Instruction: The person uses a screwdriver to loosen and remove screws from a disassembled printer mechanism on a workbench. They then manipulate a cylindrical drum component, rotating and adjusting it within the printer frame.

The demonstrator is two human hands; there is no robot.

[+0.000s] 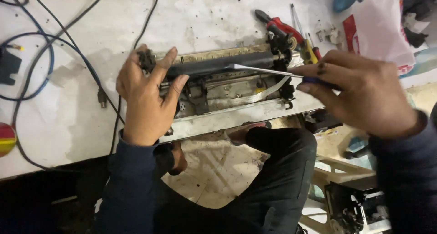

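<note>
A long metal printer assembly (227, 118) with a black roller (218, 63) along its top lies across the edge of a white worktable (68, 115). My left hand (145, 97) rests on the assembly's left end, fingers spread over the roller and a black gear. My right hand (359, 95) grips a screwdriver (268, 71) by its blue handle. The thin metal shaft runs left, and its tip touches the roller near the middle.
Red-handled pliers (280, 25) and more screwdrivers (309, 49) lie behind the assembly. Black and blue cables (50, 47) trail over the table's left side. A white plastic bag (380, 26) sits at the back right. My knee (282, 170) is below, with machine parts (350, 206) on the floor.
</note>
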